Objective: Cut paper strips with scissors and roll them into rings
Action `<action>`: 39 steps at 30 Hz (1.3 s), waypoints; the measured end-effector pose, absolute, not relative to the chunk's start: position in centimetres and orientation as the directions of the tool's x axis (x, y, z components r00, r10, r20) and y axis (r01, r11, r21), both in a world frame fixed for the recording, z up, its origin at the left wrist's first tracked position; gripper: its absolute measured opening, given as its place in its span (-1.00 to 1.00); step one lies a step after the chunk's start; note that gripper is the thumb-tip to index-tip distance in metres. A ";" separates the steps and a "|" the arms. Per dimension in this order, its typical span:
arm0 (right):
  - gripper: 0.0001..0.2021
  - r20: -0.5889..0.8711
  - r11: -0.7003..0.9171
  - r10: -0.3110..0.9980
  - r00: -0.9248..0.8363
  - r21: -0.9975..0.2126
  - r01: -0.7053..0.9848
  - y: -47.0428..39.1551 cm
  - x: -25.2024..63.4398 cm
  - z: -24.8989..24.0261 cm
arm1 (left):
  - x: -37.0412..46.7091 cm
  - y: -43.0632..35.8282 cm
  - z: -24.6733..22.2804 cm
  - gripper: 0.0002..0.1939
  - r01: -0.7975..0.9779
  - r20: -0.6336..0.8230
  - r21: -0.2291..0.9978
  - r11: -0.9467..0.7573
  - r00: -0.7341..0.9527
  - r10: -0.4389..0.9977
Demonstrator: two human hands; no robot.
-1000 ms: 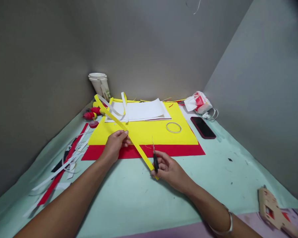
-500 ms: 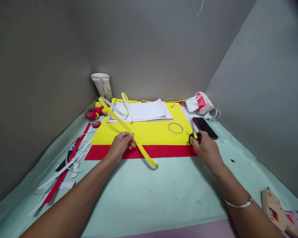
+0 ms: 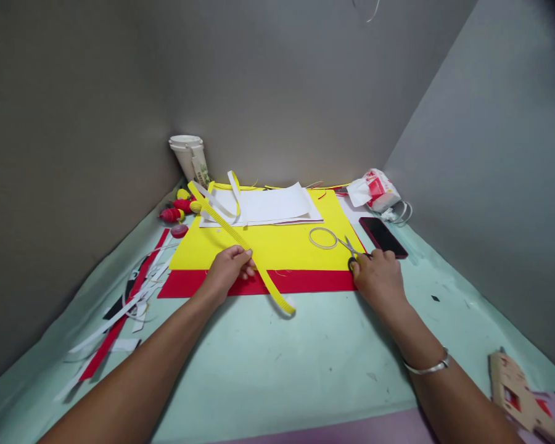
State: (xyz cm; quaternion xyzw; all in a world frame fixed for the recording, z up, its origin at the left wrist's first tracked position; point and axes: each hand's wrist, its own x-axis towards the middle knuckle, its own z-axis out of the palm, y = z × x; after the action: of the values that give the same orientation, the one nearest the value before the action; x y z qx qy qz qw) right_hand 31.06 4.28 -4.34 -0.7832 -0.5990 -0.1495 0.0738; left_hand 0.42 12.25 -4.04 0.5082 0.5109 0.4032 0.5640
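Between the thumb and fingers of my left hand point(image 3: 234, 266) is a long yellow paper strip point(image 3: 229, 228), finely ridged, with a white underside. Its far part curls over the white sheets, and its near end bends past the red sheet's lower edge. My right hand point(image 3: 380, 275) is closed on the dark handles of a pair of scissors point(image 3: 350, 246), low over the right side of the yellow sheet point(image 3: 277, 248). Their blades point up and left, slightly apart, with one tip at the rim of a thin pale ring point(image 3: 323, 238). A red sheet point(image 3: 305, 282) shows under the yellow one.
White sheets point(image 3: 263, 206) lie behind. To the left are paper cups point(image 3: 188, 157), red-and-yellow wrapped pieces point(image 3: 171, 214) and red strip scraps point(image 3: 115, 330). On the right are a phone point(image 3: 383, 237), a tissue pack point(image 3: 378, 190) and a beige glue gun point(image 3: 513, 388).
My right hand has swung the scissors down and left, so the blades lean toward the ring. The ring has shifted slightly left. My left hand and the strip have barely moved.
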 end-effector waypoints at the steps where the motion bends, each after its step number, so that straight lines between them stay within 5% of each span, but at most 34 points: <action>1: -0.71 0.376 -0.259 0.897 0.232 0.022 0.966 4.2 30.8 -4.2 | 0.4 12.2 -4.1 -0.78 0.056 -0.164 0.986 0.157 0.151 0.975; 4: -0.71 0.469 0.035 0.880 0.071 -0.215 0.976 3.7 28.8 -3.4 | 0.4 12.3 -4.1 -0.77 0.019 -0.159 0.987 0.157 0.146 0.977; 7: -0.71 0.309 0.450 0.891 -0.332 -0.512 0.732 2.8 25.6 -3.1 | 0.3 12.3 -4.1 -0.77 -0.027 -0.154 0.987 0.159 0.135 0.979; 11: -0.87 0.285 0.505 0.854 -0.436 -0.654 0.563 2.2 23.1 -3.9 | 0.2 12.4 -4.0 -0.77 -0.081 -0.160 0.982 0.170 0.116 0.980; 14: -0.86 0.317 0.475 0.880 -0.355 -0.628 0.617 2.2 23.1 -4.9 | 0.2 12.4 -3.9 -0.76 -0.102 -0.171 0.978 0.182 0.108 0.979; 18: -0.86 0.412 0.470 0.863 -0.294 -0.437 0.767 2.1 23.4 -5.9 | 0.4 12.0 -3.6 -0.62 -0.061 -0.189 0.978 0.201 0.157 0.969; 24: -0.80 0.483 0.492 0.778 -0.403 -0.069 0.868 1.9 22.9 -5.9 | 1.8 10.2 -3.3 -0.56 0.267 -0.168 0.961 0.065 0.383 0.908; 29: -0.73 0.459 0.548 0.730 -0.507 0.052 0.835 1.6 22.4 -5.5 | 2.8 8.9 -3.7 -0.67 0.348 -0.089 0.933 -0.088 0.463 0.882; 34: -0.74 0.465 0.599 0.709 -0.530 0.001 0.801 1.5 22.2 -5.6 | 3.4 8.6 -4.1 -0.80 0.297 -0.090 0.953 -0.061 0.467 0.880; 39: -0.75 0.526 0.567 0.785 -0.329 -0.394 0.723 1.7 22.2 -5.9 | 3.2 9.4 -3.9 -0.79 0.165 -0.155 0.982 0.096 0.392 0.907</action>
State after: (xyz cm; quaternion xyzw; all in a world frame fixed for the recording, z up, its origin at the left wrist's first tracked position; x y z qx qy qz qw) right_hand 22.21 1.70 -5.87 -0.4631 -0.8138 0.0441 0.3482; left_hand 3.18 9.35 -3.93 0.5930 0.4518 0.3164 0.5866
